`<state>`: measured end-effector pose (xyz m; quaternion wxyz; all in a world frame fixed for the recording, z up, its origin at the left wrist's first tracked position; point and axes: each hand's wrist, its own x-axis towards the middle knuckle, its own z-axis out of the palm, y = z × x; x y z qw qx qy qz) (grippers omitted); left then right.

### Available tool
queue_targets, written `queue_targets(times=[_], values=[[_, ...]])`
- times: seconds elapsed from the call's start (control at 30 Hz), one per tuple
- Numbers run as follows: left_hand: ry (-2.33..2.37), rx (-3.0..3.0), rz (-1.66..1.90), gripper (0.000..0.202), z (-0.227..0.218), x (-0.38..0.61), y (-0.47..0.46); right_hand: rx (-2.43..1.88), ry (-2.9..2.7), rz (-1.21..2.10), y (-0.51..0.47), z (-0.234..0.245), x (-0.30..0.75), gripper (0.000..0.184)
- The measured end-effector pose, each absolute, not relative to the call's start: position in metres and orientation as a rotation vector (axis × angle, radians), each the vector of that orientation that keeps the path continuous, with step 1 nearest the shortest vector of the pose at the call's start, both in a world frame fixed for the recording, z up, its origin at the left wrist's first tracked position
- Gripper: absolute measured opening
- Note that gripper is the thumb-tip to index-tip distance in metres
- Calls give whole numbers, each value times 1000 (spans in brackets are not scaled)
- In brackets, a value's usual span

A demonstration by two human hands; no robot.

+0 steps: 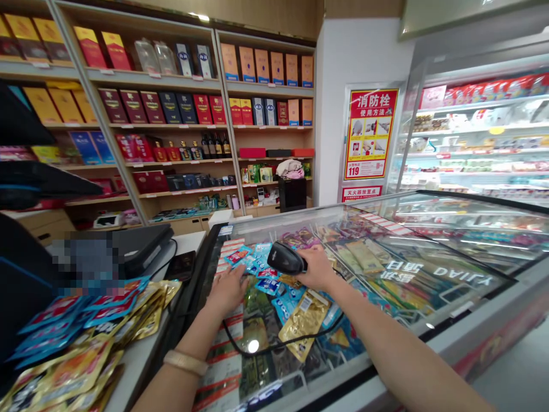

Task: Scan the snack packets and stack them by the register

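Observation:
My right hand [318, 268] is wrapped round a black barcode scanner [286, 258], held over the glass top of a chest freezer, its head pointing left. A black cable [274, 350] loops across the glass below it. My left hand [229, 290] rests at the left side of the glass, fingers stretched toward small blue snack packets [238, 255] and touching or nearly touching them. More blue packets [268, 285] lie under and below the scanner. Nearer to me, a gold packet [305, 321] with a barcode label lies on the glass between my forearms.
Gold packets [68, 372] and blue-red packets [55, 315] are piled on the counter at left, with a phone [182, 265] beyond. The chest freezer [454, 320] stretches right. Shelves of boxed bottles [167, 109] line the back wall; a lit display fridge [484, 137] stands far right.

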<state>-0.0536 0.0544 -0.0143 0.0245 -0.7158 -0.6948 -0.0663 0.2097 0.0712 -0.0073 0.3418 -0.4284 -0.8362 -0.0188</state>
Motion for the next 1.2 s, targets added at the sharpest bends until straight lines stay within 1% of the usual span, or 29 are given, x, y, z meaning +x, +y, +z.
queue_targets(times=[0.1,0.17,0.2,0.37,0.47,0.53,0.67,0.7,0.77,0.83,0.93,1.03,1.2], values=[[-2097,-2142,-220,46,-6,-53,46,-1098,-2168,-53,72,-6,211,26],[-2144,-2101,-247,41,0,-53,41,-1090,-2173,-48,71,-5,211,27],[-2200,-2071,-255,42,2,-54,39,-1087,-2178,-44,70,-5,210,28],[-2517,-1800,-207,72,6,-61,32,-1100,-2214,-41,64,1,208,26],[-2564,-1783,-250,71,6,-65,34,-1088,-2215,-63,62,2,206,25],[-2575,-1798,-396,64,4,-67,37,-1065,-2212,-82,62,0,205,26],[-2432,-1989,-964,31,0,-71,45,-1009,-2210,-84,60,0,204,30],[-2362,-2031,-1100,26,-1,-72,46,-995,-2212,-78,59,0,204,30],[-2253,-2065,-1315,26,0,-72,46,-975,-2227,-73,58,2,204,28],[-2190,-2059,-1483,32,1,-71,45,-971,-2251,-81,56,4,204,27],[-2138,-2067,-1648,36,3,-70,43,-983,-2285,-104,54,6,203,23],[-2125,-2059,-1701,38,5,-69,42,-994,-2315,-109,53,5,201,20],[-2140,-2033,-1675,39,7,-69,41,-999,-2338,-121,55,2,200,19]])
